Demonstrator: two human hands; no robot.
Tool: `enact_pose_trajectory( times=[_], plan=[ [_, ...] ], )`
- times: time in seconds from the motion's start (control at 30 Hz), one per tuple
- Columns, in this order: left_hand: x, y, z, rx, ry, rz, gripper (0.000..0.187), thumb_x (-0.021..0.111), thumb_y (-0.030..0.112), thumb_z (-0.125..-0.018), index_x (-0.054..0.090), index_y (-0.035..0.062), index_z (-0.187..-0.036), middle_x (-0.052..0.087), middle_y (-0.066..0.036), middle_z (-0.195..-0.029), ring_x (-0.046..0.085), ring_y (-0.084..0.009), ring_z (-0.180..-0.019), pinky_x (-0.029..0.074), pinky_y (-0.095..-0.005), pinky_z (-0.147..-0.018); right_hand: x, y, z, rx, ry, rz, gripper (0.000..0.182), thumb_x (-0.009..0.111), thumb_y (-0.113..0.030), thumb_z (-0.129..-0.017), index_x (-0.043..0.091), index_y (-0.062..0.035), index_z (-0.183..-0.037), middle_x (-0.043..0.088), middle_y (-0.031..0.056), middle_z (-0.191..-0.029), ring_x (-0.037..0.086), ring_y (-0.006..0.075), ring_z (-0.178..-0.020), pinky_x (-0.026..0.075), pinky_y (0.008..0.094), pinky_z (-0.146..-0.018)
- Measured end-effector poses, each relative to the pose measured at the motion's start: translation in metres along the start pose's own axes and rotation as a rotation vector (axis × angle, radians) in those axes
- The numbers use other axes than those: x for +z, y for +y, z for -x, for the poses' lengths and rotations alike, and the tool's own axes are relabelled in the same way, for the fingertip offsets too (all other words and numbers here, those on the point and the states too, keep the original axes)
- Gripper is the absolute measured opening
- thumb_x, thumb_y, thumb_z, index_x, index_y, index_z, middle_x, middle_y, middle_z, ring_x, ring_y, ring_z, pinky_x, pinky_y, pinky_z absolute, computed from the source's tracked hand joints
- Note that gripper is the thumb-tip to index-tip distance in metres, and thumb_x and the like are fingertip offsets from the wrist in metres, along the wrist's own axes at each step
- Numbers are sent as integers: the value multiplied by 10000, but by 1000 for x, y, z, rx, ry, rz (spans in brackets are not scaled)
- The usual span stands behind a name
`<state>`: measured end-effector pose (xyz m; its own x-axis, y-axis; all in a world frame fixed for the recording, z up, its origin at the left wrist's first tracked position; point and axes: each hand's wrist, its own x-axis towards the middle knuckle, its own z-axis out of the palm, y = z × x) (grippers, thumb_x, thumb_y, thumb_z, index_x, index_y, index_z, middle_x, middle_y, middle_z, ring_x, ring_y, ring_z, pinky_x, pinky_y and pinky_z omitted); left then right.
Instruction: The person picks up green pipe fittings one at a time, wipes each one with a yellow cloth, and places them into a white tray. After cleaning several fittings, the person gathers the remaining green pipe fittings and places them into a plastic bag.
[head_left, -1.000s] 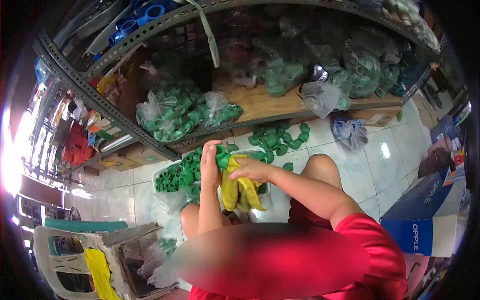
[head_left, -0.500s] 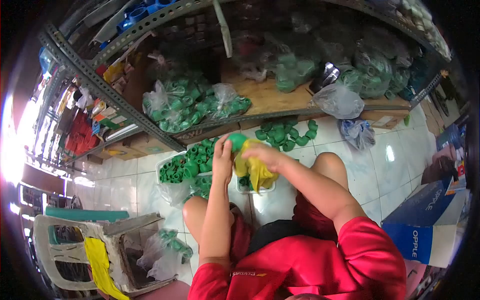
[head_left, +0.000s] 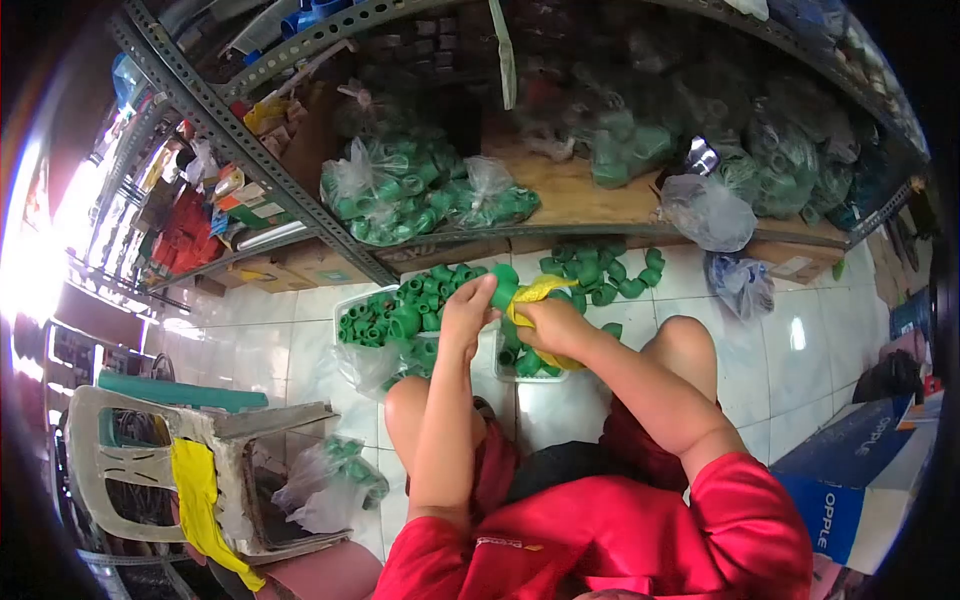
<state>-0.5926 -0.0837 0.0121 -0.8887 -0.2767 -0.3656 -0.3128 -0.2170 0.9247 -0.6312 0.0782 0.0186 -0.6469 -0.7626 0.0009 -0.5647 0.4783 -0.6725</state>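
My left hand is closed on a green pipe fitting, held up over the trays. Bunched in my right hand is a yellow cloth, pressed against the fitting's right side. Behind and left of my hands, a white tray is filled with green pipe fittings. Below my right hand stands a smaller white tray with more green fittings, partly hidden by my hand and the cloth. Loose green elbow fittings lie on the tiles behind it.
A metal shelf with bagged green fittings spans the back. On the left stands a worn plastic chair with a yellow cloth strip, beside a plastic bag of fittings. A blue-and-white box is at right.
The view has shifted, so the surroundings sit further right. My right hand has turned and drawn the yellow cloth up around the fitting's side; its hanging end has swung back. My left hand still holds the fitting.
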Motion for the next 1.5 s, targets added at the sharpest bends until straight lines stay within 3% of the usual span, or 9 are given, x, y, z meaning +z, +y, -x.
enact_pose_trajectory(
  times=[0.07,0.17,0.27,0.4,0.63,0.87,0.97,1.27,1.5],
  plan=[
    [5,0,-2,-25,-15,39,440,523,296,-852,452,19,-1186,527,-62,-1074,515,-116,-919,441,-236,-719,0,1,-4,55,-8,25,244,543,-184,-704,547,-46,-905,596,156,-848,575,312,-788,441,401,-682],
    [17,7,6,156,-288,466,451,430,133,-893,280,66,-1313,440,-67,-1203,433,-151,-1082,359,-276,-901,-5,12,-8,123,-41,-1101,292,524,-116,-725,557,-61,-1011,566,21,-871,551,126,-780,448,267,-692],
    [20,13,7,308,-386,436,459,420,116,-893,264,66,-1322,422,-57,-1222,423,-154,-1097,339,-282,-923,-10,15,-9,226,-162,-1613,297,535,-106,-718,557,-51,-1009,567,38,-920,544,126,-799,434,250,-707],
    [6,23,12,234,-348,280,466,422,118,-894,262,82,-1329,410,-57,-1233,404,-149,-1112,334,-289,-931,-16,4,-4,86,48,-864,267,524,-124,-718,558,-46,-972,588,68,-846,571,189,-779,449,310,-698],
    [-15,26,13,-80,-81,126,617,364,527,-851,500,-49,-1026,578,-109,-914,585,-195,-747,508,-297,-644,-17,0,-3,-15,-75,67,310,549,-249,-694,561,-100,-966,596,166,-839,559,344,-791,438,408,-699],
    [-12,15,7,0,-289,143,416,454,274,-889,415,11,-1209,496,-79,-1120,501,-141,-962,446,-271,-801,-15,12,-7,122,-41,-218,320,542,-184,-684,564,-64,-980,594,153,-834,577,279,-773,449,360,-700],
    [-2,22,14,168,-472,270,480,512,220,-858,346,40,-1271,459,-53,-1171,469,-125,-1002,388,-268,-868,-25,17,-10,266,-111,-1324,309,523,-102,-690,545,-24,-989,556,41,-889,542,140,-787,444,282,-690],
    [-9,25,18,61,-418,-44,443,499,186,-867,355,29,-1256,496,-59,-1115,496,-126,-966,408,-256,-827,-28,11,-7,167,-234,-782,298,534,-132,-698,557,-43,-982,573,28,-853,529,111,-771,428,253,-693],
    [-22,10,-1,-15,-204,501,361,447,293,-884,448,28,-1130,527,-97,-1051,559,-196,-901,491,-327,-773,-26,11,-9,166,-2,-745,381,588,-205,-715,524,-37,-1051,586,68,-928,547,134,-824,432,280,-737]
  ],
)
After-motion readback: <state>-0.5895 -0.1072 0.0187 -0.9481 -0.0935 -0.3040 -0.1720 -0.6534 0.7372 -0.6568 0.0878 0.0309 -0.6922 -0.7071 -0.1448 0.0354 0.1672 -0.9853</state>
